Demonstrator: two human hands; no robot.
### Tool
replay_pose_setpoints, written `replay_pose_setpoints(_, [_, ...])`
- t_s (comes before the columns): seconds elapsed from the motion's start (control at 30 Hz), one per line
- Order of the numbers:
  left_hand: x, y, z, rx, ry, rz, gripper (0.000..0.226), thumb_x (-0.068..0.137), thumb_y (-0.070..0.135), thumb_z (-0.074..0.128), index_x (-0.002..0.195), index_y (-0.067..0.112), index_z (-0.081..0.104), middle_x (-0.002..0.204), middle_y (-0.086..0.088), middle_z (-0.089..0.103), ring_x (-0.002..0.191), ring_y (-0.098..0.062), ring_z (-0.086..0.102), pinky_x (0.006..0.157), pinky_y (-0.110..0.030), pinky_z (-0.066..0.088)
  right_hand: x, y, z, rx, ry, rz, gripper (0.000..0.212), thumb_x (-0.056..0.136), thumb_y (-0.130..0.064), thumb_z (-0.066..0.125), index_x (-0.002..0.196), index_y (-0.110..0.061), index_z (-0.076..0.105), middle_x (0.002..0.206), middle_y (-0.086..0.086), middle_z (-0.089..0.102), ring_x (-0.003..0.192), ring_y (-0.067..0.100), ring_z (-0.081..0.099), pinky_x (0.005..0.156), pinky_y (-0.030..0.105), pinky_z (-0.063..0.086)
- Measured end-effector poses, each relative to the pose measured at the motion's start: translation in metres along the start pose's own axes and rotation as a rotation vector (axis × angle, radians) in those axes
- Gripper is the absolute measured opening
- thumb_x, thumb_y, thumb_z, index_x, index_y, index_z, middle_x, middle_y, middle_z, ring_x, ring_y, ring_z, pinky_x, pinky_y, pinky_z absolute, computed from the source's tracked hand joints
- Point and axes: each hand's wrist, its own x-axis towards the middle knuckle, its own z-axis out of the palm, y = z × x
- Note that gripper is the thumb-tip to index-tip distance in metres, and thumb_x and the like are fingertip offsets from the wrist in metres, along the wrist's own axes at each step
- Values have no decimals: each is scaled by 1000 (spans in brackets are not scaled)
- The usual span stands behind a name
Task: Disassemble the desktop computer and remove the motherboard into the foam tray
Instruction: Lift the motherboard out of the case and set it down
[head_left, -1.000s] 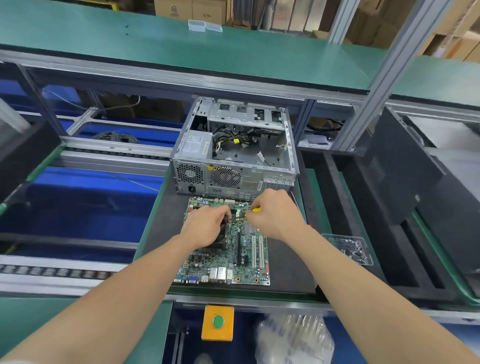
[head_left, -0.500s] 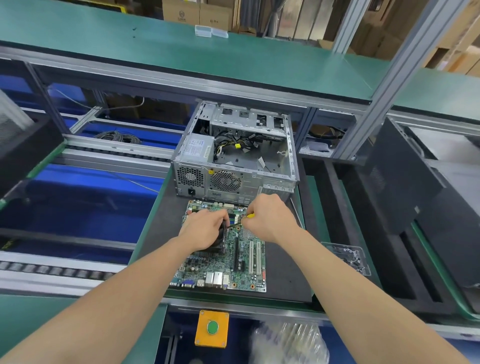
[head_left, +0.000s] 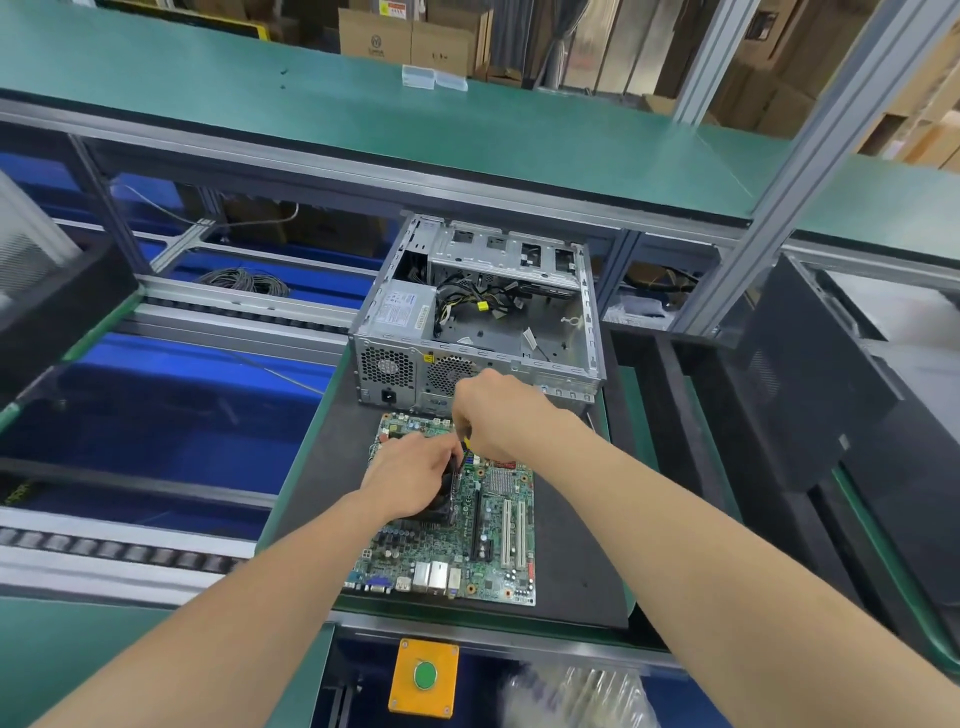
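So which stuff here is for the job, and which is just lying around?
For the job: motherboard, computer case, cooler in left hand, yellow tool in right hand.
Lying about: coiled cables, orange button box, cardboard boxes, plastic bag.

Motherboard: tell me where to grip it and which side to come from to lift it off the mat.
Probably best to take the motherboard by its thin left and right edges, one hand from each side. It lies flat on the black mat, its near edge is crowded with port connectors, and the computer case stands close behind the far edge.
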Motion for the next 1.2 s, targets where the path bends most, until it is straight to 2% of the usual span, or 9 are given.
replay_pose_setpoints(0.17, [-3, -5, -10, -416, -41, 132, 28, 90, 19, 65, 112, 35, 71, 104, 19, 73, 101, -2, 65, 88, -22, 47, 8, 4, -4, -111, -95, -26, 36, 92, -20, 64, 64, -12, 42, 67, 6, 46, 54, 21, 46, 47, 31, 39])
replay_pose_setpoints(0.23, [-2, -1, -14, -417, -40, 196, 7, 94, 36, 68, 100, 39, 71, 84, 15, 74, 75, 6, 63, 68, -11, 42, 11, -1, -3, -54, -106, -42, 33, 93, -22, 59, 65, -8, 48, 62, 7, 51, 52, 21, 47, 44, 29, 35])
replay_pose_setpoints(0.3, [1, 5, -12, -392, 2, 155, 14, 98, 41, 68, 86, 37, 74, 57, 10, 64, 50, -5, 53, 51, -19, 34, 15, -11, -5, 1, -141, -26, 25, 92, -16, 55, 69, -7, 50, 64, 7, 53, 53, 22, 45, 44, 29, 35])
replay_pose_setpoints(0.43, [1, 7, -6, -507, 98, 86, 15, 95, 30, 73, 84, 24, 82, 48, 27, 57, 44, -5, 50, 49, -20, 29, 24, -17, -22, 78, -163, 171, 24, 91, -20, 60, 70, -8, 56, 57, 3, 57, 43, 17, 51, 42, 25, 45])
replay_pose_setpoints(0.57, [-2, 6, -6, -563, 86, 98, 12, 95, 28, 73, 97, 22, 84, 56, 14, 66, 44, -4, 47, 52, -26, 36, 31, -23, -29, -21, -429, 184, 33, 103, -25, 48, 83, -6, 67, 49, -2, 63, 50, 17, 56, 59, 29, 52])
replay_pose_setpoints(0.7, [1, 3, -7, -576, 47, 122, 18, 98, 33, 69, 109, 25, 82, 62, 3, 69, 43, -4, 44, 52, -25, 33, 33, -16, -19, 26, -322, 183, 26, 101, -24, 58, 78, -13, 58, 90, 13, 72, 59, 20, 51, 52, 27, 41])
replay_pose_setpoints(0.9, [4, 0, -5, -561, 12, 177, 20, 99, 33, 67, 114, 42, 76, 59, 28, 64, 47, -2, 51, 50, -17, 33, 33, -1, -24, -231, -418, -8, 50, 105, -40, 54, 69, -5, 59, 68, 9, 65, 52, 22, 52, 51, 29, 44])
replay_pose_setpoints(1.07, [9, -2, 0, -530, -33, 175, 18, 103, 25, 61, 102, 32, 78, 92, 27, 74, 89, 7, 69, 86, -23, 55, 25, 15, -18, -494, -314, -212, 13, 100, -20, 62, 105, -8, 61, 91, 7, 53, 75, 28, 57, 58, 36, 48])
replay_pose_setpoints(1.2, [11, -5, 2, -442, 18, 184, 20, 101, 18, 60, 91, 23, 76, 81, 13, 75, 69, 7, 62, 66, -26, 49, 32, 4, -19, -318, -282, -233, 53, 91, -49, 70, 61, -10, 49, 57, 2, 55, 46, 14, 44, 41, 24, 34])
